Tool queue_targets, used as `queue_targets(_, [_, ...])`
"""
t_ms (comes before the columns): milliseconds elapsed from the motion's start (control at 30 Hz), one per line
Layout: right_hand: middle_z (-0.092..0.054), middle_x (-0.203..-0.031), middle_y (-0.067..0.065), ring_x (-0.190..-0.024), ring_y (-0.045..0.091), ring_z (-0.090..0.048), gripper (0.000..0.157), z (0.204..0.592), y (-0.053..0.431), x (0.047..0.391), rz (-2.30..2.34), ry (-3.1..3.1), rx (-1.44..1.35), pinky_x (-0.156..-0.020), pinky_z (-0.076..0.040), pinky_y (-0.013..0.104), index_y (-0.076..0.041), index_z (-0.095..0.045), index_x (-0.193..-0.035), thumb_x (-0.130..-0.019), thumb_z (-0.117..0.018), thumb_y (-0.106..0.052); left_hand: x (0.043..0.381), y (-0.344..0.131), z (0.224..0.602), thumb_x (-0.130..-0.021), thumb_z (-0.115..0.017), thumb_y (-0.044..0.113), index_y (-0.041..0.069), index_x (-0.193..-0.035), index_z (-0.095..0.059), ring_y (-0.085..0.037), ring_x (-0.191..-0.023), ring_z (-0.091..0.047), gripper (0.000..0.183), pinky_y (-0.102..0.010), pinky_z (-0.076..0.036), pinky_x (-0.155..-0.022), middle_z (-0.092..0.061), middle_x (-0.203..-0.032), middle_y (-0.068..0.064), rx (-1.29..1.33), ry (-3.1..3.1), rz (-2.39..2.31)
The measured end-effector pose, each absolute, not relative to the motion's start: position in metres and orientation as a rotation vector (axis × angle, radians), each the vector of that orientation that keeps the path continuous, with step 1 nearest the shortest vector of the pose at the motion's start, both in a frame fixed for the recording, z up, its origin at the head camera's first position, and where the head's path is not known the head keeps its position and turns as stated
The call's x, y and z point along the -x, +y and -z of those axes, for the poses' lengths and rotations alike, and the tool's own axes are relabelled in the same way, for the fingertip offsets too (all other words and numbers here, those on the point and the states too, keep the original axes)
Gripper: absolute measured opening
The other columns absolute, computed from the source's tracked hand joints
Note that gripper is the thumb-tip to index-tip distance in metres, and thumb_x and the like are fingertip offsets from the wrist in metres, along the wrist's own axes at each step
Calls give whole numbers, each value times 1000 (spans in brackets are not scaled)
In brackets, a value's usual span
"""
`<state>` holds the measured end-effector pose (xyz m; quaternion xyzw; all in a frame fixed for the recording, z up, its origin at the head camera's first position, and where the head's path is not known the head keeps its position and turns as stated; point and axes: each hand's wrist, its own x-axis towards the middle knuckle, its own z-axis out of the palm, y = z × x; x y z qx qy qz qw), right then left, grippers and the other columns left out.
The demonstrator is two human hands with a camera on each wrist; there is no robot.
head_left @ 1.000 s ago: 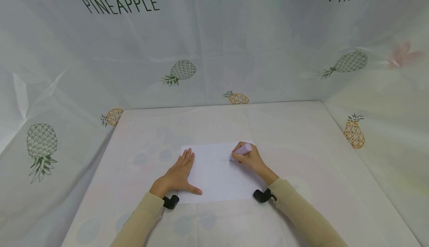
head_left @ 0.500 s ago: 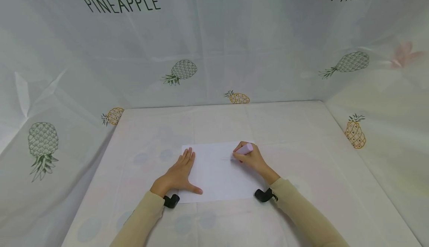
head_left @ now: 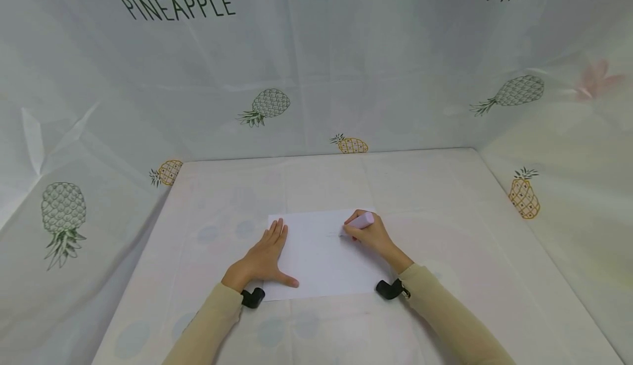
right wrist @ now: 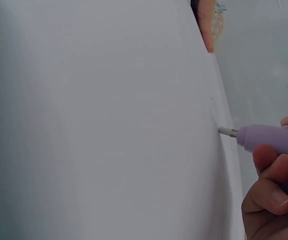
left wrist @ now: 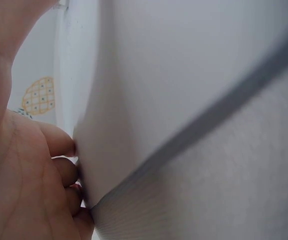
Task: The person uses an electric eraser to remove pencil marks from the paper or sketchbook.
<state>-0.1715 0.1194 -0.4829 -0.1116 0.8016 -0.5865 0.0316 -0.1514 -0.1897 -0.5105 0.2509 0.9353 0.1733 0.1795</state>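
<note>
A white sheet of paper (head_left: 316,266) lies on the table in the head view. On its left side my left hand (head_left: 264,258) rests with straight, spread fingers, the thumb near the lower edge. My right hand (head_left: 375,239) pinches a lilac electric eraser (head_left: 362,220) over the sheet's upper right part. In the right wrist view the electric eraser (right wrist: 266,139) has a slim pale tip that meets the paper (right wrist: 123,125). Faint pencil marks (head_left: 332,235) show just left of the tip. The left wrist view has the fingertips (left wrist: 66,170) touching the sheet.
A pale cloth with faint coloured spots covers the table (head_left: 420,189). Behind and at both sides hangs a curtain (head_left: 316,51) printed with pineapples. Black wrist cameras sit at the left cuff (head_left: 253,298) and the right cuff (head_left: 388,289).
Both hands stay in nearly the same places, with the electric eraser's tip still on the paper. Only a slight shift of the whole head view shows.
</note>
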Motion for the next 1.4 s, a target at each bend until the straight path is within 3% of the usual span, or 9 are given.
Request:
queue_targets(300, [-64, -66, 24, -56, 24, -57, 6, 487, 121, 174, 1838, 2461, 355, -50, -45, 22, 9, -66, -86, -86, -71, 5, 151, -189, 508, -64, -83, 68, -7, -156, -6, -37, -150, 8, 141, -50, -6, -121, 7, -163, -23, -709, 2640, -512])
queue_targets(767, [-63, -64, 5, -57, 21, -56, 5, 483, 119, 173, 1834, 2455, 357, -51, -46, 22, 8, -65, -86, -85, -69, 6, 150, -189, 508, -65, -83, 68, -7, -156, -7, -37, -150, 6, 141, -50, -6, -121, 6, -163, -24, -721, 2646, -510])
queue_targets(1067, [-61, -65, 3, -57, 20, -56, 6, 486, 119, 176, 1866, 2449, 392, -52, -46, 23, 7, -64, -84, -85, -70, 7, 151, -190, 509, -65, -82, 69, -7, -156, -6, -37, -150, 7, 141, -50, -7, -121, 7, -163, -24, -726, 2649, -509])
queue_targets(1167, [-62, -65, 4, -58, 25, -57, 5, 487, 118, 176, 1871, 2447, 407, -52, -47, 23, 8, -64, -84, -86, -69, 8, 151, -190, 511, -64, -81, 71, -6, -156, -6, -36, -150, 8, 141, -49, -6, -121, 8, -163, -23, -725, 2648, -509])
queue_targets(1300, [-62, -67, 5, -57, 26, -58, 6, 507, 118, 187, 1868, 2470, 402, -52, -47, 23, 5, -65, -83, -85, -71, 5, 151, -190, 510, -65, -82, 69, -7, -156, -6, -37, -150, 7, 141, -50, -6, -121, 7, -163, -24, -729, 2649, -523])
queue_targets(1400, [-63, -69, 5, -56, 18, -57, 7, 523, 118, 195, 1846, 2510, 399, -52, -48, 25, 0, -66, -82, -84, -72, 2, 151, -189, 509, -65, -83, 68, -7, -156, -6, -37, -150, 7, 141, -50, -6, -121, 7, -163, -24, -727, 2648, -522])
